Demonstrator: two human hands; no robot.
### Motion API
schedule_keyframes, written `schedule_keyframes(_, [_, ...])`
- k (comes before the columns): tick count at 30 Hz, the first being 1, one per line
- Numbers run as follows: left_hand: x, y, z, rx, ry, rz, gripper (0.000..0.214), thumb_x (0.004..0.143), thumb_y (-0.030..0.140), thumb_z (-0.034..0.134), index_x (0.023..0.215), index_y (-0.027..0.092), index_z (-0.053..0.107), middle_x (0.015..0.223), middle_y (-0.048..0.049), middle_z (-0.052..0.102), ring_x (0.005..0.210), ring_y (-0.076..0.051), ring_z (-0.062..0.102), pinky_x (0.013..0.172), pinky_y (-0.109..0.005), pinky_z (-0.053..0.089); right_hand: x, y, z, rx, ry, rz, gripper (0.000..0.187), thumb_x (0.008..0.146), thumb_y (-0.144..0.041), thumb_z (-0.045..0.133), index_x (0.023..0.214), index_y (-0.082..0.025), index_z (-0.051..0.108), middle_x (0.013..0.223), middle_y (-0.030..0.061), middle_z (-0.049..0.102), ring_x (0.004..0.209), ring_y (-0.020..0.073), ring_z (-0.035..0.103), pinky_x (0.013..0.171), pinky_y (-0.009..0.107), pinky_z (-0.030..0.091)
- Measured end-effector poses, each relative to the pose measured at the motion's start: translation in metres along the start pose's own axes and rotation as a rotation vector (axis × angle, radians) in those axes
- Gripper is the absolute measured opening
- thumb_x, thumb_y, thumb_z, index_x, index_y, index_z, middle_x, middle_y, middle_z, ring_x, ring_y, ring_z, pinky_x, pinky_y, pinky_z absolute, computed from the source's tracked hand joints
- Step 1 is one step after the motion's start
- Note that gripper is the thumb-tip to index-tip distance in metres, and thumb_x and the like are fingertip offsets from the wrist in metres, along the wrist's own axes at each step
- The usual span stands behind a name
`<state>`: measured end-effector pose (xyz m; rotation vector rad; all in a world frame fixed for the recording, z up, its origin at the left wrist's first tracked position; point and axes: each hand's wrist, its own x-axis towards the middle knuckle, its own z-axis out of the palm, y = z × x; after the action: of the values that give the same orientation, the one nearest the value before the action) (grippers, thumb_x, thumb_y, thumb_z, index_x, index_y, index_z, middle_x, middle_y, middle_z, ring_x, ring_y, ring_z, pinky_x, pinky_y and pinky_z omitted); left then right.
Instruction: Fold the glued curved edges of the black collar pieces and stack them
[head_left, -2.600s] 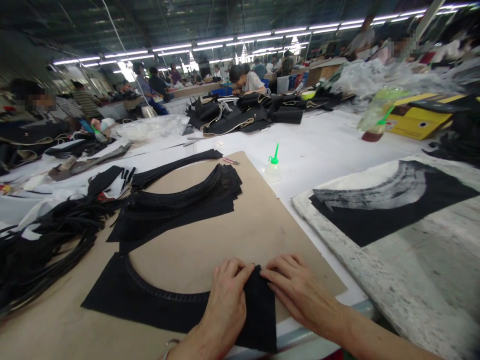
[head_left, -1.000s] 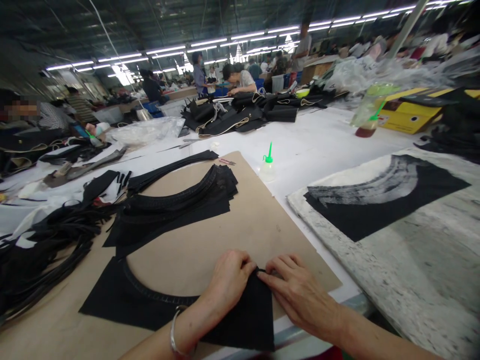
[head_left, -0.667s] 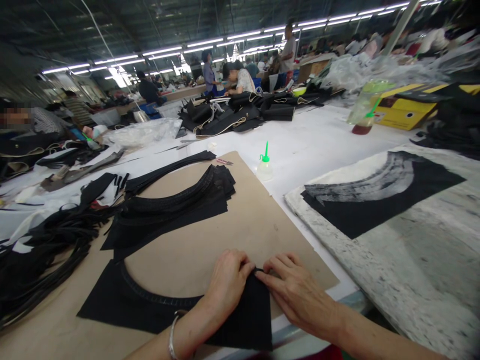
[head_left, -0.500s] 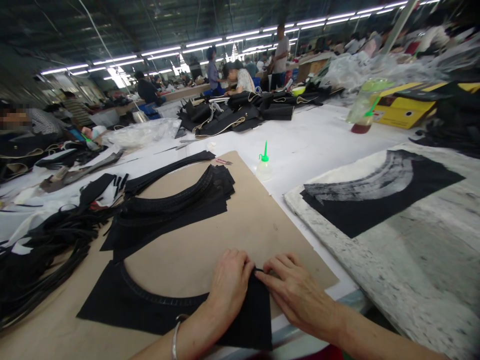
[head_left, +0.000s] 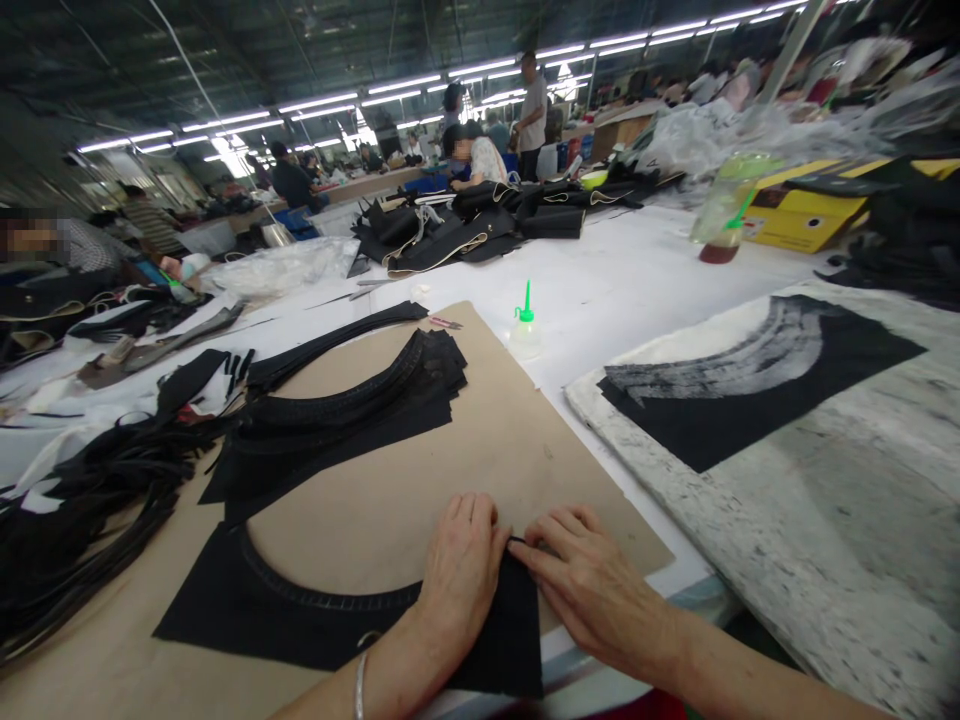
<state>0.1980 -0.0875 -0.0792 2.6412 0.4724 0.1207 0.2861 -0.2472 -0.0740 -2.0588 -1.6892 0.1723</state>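
A curved black fabric piece (head_left: 300, 625) with a stitched inner edge lies on a brown cardboard board (head_left: 480, 450) at the table's near edge. My left hand (head_left: 461, 565) rests on its right end, fingers curled over the top edge. My right hand (head_left: 581, 585) comes in from the right, its fingertips pinched at the same top corner and touching the left hand's fingers. A bracelet shows on my left wrist. The corner itself is hidden under the fingers.
A stack of similar curved black pieces (head_left: 352, 405) lies farther back on the board. Black strips (head_left: 90, 490) are piled at the left. A small bottle with a green nozzle (head_left: 525, 330) stands beyond the board. A stained stone slab (head_left: 787, 480) is at the right. People work at far tables.
My left fingers went from lying flat to curled over the piece's top edge. My right fingertips closed in on the same corner. Both hands stayed at the piece's right end.
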Motion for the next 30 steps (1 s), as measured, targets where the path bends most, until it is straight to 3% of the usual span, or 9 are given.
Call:
schedule_keyframes(4, [-0.002, -0.007, -0.014, -0.150, 0.065, -0.001, 0.013, 0.096, 0.016, 0.043, 0.093, 0.018, 0.056, 0.091, -0.0036, 0.059, 0.087, -0.018, 0.057, 0.079, -0.031, 0.050, 0.001, 0.001, 0.001, 0.000, 0.007, 0.007, 0.035, 0.089, -0.011, 0.048, 0.122, -0.020, 0.057, 0.104, 0.0069, 0.058, 0.098, 0.0226, 0.050, 0.087, 0.040, 0.032])
schedule_keyframes(8, [-0.013, -0.019, -0.025, -0.252, 0.098, 0.179, 0.026, 0.096, 0.012, 0.038, 0.100, 0.019, 0.063, 0.093, -0.0051, 0.060, 0.090, -0.018, 0.057, 0.080, -0.031, 0.050, 0.001, 0.001, 0.001, 0.001, 0.021, 0.006, 0.037, 0.089, -0.010, 0.049, 0.123, -0.021, 0.057, 0.104, 0.0065, 0.058, 0.097, 0.0221, 0.050, 0.086, 0.039, 0.033])
schedule_keyframes(12, [-0.027, -0.028, -0.018, -0.064, 0.054, 0.356, 0.037, 0.091, 0.003, 0.039, 0.115, 0.019, 0.062, 0.099, -0.0072, 0.062, 0.091, -0.020, 0.055, 0.082, -0.035, 0.053, 0.000, 0.001, 0.000, -0.011, 0.040, 0.005, 0.036, 0.088, -0.010, 0.049, 0.122, -0.021, 0.058, 0.102, 0.0064, 0.059, 0.096, 0.0216, 0.050, 0.086, 0.039, 0.033])
schedule_keyframes(23, [-0.036, -0.031, -0.008, 0.377, 0.012, 0.545, 0.042, 0.090, 0.002, 0.040, 0.130, 0.011, 0.052, 0.112, -0.0109, 0.064, 0.098, -0.024, 0.058, 0.088, -0.037, 0.049, 0.000, 0.001, -0.003, 0.024, 0.026, 0.035, 0.036, 0.089, -0.010, 0.049, 0.120, -0.023, 0.060, 0.101, 0.0061, 0.059, 0.095, 0.0217, 0.051, 0.085, 0.038, 0.033])
schedule_keyframes(30, [-0.043, -0.028, -0.006, 0.488, -0.046, 0.584, 0.049, 0.087, 0.005, 0.043, 0.136, 0.007, 0.045, 0.124, -0.0141, 0.061, 0.107, -0.024, 0.055, 0.094, -0.036, 0.044, 0.001, 0.003, -0.008, 0.076, 0.128, 0.100, 0.037, 0.089, -0.007, 0.045, 0.117, -0.024, 0.062, 0.099, 0.0057, 0.059, 0.093, 0.0207, 0.050, 0.084, 0.036, 0.034])
